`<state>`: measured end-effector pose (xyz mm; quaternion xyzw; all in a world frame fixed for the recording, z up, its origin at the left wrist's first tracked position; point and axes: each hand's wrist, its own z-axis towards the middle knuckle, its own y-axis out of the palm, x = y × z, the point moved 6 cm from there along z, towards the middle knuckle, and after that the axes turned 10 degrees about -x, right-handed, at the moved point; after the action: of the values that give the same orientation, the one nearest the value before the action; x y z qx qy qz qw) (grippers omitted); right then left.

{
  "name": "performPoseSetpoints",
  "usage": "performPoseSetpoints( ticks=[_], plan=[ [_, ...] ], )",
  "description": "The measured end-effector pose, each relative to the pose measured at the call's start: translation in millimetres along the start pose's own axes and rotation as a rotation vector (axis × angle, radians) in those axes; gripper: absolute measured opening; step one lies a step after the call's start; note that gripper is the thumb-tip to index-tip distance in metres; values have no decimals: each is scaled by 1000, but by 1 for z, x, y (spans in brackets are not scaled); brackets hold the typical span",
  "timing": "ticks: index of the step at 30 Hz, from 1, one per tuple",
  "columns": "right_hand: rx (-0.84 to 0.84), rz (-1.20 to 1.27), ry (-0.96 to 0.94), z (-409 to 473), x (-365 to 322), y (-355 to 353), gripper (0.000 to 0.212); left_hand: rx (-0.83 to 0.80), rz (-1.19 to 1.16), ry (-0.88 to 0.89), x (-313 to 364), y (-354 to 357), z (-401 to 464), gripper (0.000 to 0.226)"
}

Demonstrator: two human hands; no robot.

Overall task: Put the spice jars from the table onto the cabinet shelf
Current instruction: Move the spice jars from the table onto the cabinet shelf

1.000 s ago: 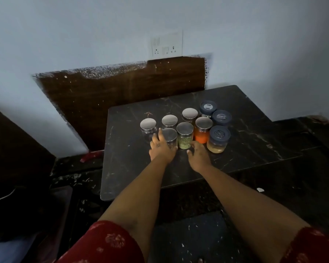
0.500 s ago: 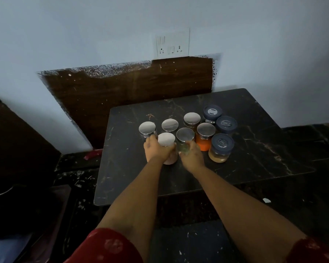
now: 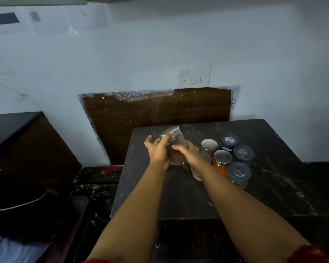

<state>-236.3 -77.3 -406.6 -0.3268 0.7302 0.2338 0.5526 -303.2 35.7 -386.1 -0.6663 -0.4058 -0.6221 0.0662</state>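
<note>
A glass spice jar (image 3: 176, 149) with a silver lid and brownish contents is lifted off the dark marble table (image 3: 273, 186) and tilted left. My left hand (image 3: 157, 151) grips it near the lid. My right hand (image 3: 189, 154) curls round its lower body from the right. To the right on the table stand more jars: a silver-lidded one (image 3: 209, 146), an orange-filled one (image 3: 221, 162), one partly hidden behind my right wrist (image 3: 205, 158), and three dark-blue-lidded jars (image 3: 239, 172). Further jars behind my hands are hidden.
A brown wooden panel (image 3: 156, 114) leans on the white wall behind the table, under a switch plate (image 3: 195, 76). A dark counter or cabinet (image 3: 17, 133) stands at the left. The underside of a shelf or cabinet (image 3: 38, 0) shows at the top left.
Both hands closed on jars in the front row, then a silver-lidded jar came up off the table and tilted left. The view swung up and left, so the table now sits lower right.
</note>
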Motion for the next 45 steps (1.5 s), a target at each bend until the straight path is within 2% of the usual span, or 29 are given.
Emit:
performPoseSetpoints(
  ticks=[2, 4, 5, 8, 11, 13, 16, 19, 21, 25, 26, 29, 32, 34, 39, 42, 45],
  plan=[
    [-150, 229, 18, 12, -13, 15, 61, 60, -26, 21, 12, -7, 12, 84],
    [-204, 258, 38, 22, -21, 21, 50, 80, -34, 19, 19, -9, 24, 72],
    [-190, 235, 26, 29, -25, 22, 51, 58, -22, 12, 24, -9, 33, 71],
    [-112, 308, -15, 51, -41, 22, 52, -99, 174, -35, 39, 5, 56, 88],
    [-31, 477, -88, 72, -68, 22, 39, -210, 342, -19, 57, 19, 80, 72],
    [-19, 512, -119, 89, -86, 21, 44, -214, 398, -4, 66, 19, 99, 76],
    [15, 473, -100, 109, -106, 20, 47, -167, 335, -15, 79, 13, 123, 82],
    [22, 441, -125, 129, -118, 23, 44, -194, 276, -58, 90, 12, 144, 68],
    [14, 470, -149, 136, -123, 26, 34, -241, 327, -62, 93, 13, 154, 63],
    [38, 451, -165, 148, -126, 29, 30, -236, 529, 3, 100, 14, 164, 96],
    [55, 443, -173, 149, -130, 27, 31, -244, 528, 29, 104, 16, 166, 92],
    [70, 426, -173, 155, -144, 17, 36, -205, 466, 66, 110, 20, 182, 62],
    [107, 330, -169, 161, -154, 5, 38, -222, 409, 28, 108, 29, 187, 54],
    [130, 312, -175, 164, -158, -1, 51, -286, 333, -12, 106, 39, 187, 47],
    [115, 489, -175, 173, -160, -2, 69, -333, 216, -58, 116, 52, 197, 33],
    [60, 566, -230, 171, -167, -5, 45, -330, 158, -74, 116, 53, 202, 39],
    [51, 577, -240, 174, -171, -14, 41, -348, 20, -96, 114, 54, 200, 39]
  ],
)
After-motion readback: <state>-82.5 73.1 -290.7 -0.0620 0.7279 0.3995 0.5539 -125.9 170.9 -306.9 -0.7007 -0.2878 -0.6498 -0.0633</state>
